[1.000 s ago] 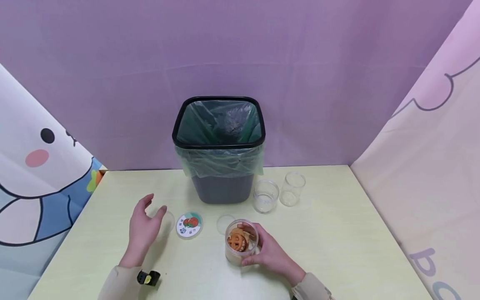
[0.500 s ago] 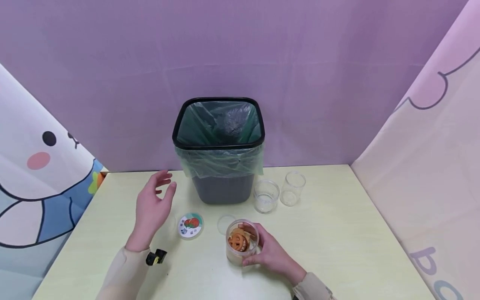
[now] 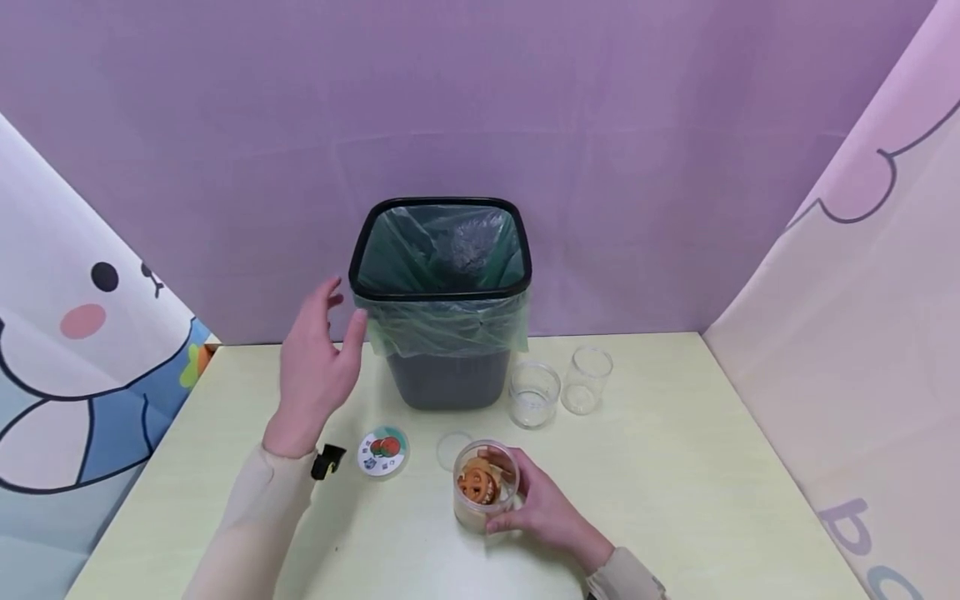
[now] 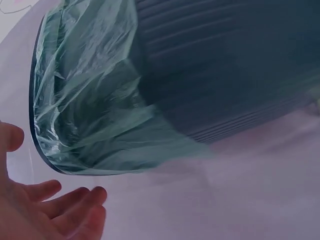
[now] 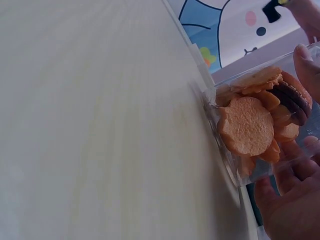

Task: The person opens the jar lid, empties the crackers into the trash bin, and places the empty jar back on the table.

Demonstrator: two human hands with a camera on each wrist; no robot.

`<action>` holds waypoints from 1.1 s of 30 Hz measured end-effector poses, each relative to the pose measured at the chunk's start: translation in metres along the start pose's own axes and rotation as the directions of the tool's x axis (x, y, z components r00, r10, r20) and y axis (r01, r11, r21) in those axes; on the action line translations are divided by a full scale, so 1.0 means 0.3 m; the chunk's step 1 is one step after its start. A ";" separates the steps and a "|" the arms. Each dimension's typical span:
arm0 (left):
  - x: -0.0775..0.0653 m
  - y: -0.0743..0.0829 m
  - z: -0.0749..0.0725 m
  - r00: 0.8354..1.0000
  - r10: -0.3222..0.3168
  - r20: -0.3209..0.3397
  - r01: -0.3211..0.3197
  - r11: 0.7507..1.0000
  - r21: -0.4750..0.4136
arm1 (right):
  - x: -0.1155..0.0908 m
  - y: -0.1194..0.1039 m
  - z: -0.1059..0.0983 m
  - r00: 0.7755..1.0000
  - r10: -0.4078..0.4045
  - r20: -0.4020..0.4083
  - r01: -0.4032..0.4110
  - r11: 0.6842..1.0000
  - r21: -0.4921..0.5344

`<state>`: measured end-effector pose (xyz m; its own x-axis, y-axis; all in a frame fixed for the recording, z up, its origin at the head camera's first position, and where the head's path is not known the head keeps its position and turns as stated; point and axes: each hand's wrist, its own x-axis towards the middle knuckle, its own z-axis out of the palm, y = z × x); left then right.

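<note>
My right hand (image 3: 540,508) grips a clear plastic jar (image 3: 462,508) that stands on the table, its top uncovered. Inside are several cookies (image 5: 247,126), among them a dark one in the right wrist view. My left hand (image 3: 318,362) is raised beside the left side of the trash bin (image 3: 450,375), fingers loosely bent and holding nothing. In the left wrist view its fingers (image 4: 75,212) lie just off the rim and the green bag (image 4: 100,100). A round lid (image 3: 383,452) with a printed label lies flat between the two hands.
Right of the bin stand two clear containers, a short wide one (image 3: 534,396) and a taller one (image 3: 587,381). A thin clear disc (image 3: 450,451) lies behind the jar. A purple cloth (image 3: 637,167) hangs at the back, with printed cloths on both sides.
My left hand has moved up and away from me, from over the table at left to beside the bin's rim. My right hand keeps its grip on the jar in the same place.
</note>
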<state>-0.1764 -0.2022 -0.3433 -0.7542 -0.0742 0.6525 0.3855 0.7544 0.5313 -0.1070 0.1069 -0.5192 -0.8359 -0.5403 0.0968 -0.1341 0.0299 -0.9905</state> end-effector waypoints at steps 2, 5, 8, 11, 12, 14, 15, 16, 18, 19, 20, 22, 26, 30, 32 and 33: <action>0.031 0.011 0.005 1.000 0.015 0.026 -0.016 0.999 0.029 | 0.000 0.000 0.000 1.000 0.001 0.000 -0.001 1.000 0.000; 0.074 0.022 0.016 0.997 0.010 0.082 -0.015 0.998 0.067 | 0.000 0.001 0.000 1.000 0.003 -0.002 -0.003 1.000 0.001; 0.107 0.026 0.025 0.992 -0.029 0.126 0.018 0.996 0.087 | 0.001 0.005 0.001 1.000 0.000 0.003 0.000 1.000 0.006; 0.136 0.029 0.030 0.986 -0.064 0.154 0.049 0.994 0.096 | 0.001 0.009 0.000 1.000 0.001 0.007 -0.001 1.000 0.006; 0.145 0.030 0.032 0.984 -0.071 0.162 0.055 0.993 0.100 | 0.001 0.009 0.000 1.000 0.001 0.007 -0.001 1.000 0.006; 0.160 0.032 0.035 0.980 -0.088 0.180 0.069 0.992 0.108 | 0.001 0.007 -0.001 1.000 -0.004 0.007 0.004 1.000 0.005; 0.165 0.033 0.037 0.977 -0.098 0.188 0.078 0.991 0.111 | 0.001 0.006 -0.002 1.000 -0.003 0.007 0.003 1.000 0.005; 0.169 0.034 0.039 0.975 -0.108 0.194 0.087 0.990 0.114 | 0.002 0.004 -0.002 1.000 -0.004 0.006 0.004 1.000 0.006; 0.172 0.036 0.042 0.972 -0.128 0.198 0.106 0.987 0.118 | 0.002 0.001 -0.002 1.000 -0.002 0.004 0.002 1.000 0.006; 0.172 0.037 0.043 0.970 -0.140 0.200 0.116 0.985 0.124 | 0.003 0.000 -0.002 1.000 -0.002 0.000 0.002 1.000 0.004; 0.171 0.038 0.044 0.969 -0.149 0.198 0.124 0.984 0.131 | 0.003 -0.002 -0.001 1.000 -0.002 -0.005 0.002 1.000 0.003; 0.169 0.038 0.046 0.970 -0.157 0.187 0.131 0.981 0.146 | 0.006 -0.002 0.002 1.000 0.000 -0.014 0.000 1.000 -0.003; 0.162 0.041 0.046 0.972 -0.162 0.168 0.127 0.972 0.199 | 0.015 0.000 0.011 1.000 -0.007 -0.022 0.007 1.000 -0.019; 0.157 0.047 0.041 0.979 -0.146 0.142 0.100 0.952 0.290 | 0.016 0.003 0.016 1.000 -0.011 -0.026 0.010 1.000 -0.027; 0.156 0.052 0.037 0.981 -0.141 0.130 0.089 0.935 0.344 | 0.015 0.004 0.016 0.999 -0.017 -0.027 0.016 0.999 -0.033; 0.156 0.055 0.035 0.980 -0.148 0.130 0.092 0.926 0.366 | 0.014 0.004 0.016 0.999 -0.019 -0.028 0.018 0.999 -0.037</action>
<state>-0.2109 -0.1864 -0.3096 -0.8656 -0.0998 0.4907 0.0934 0.9305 0.3541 -0.1082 0.1005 -0.5204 -0.8476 -0.5173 0.1180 -0.1682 0.0511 -0.9844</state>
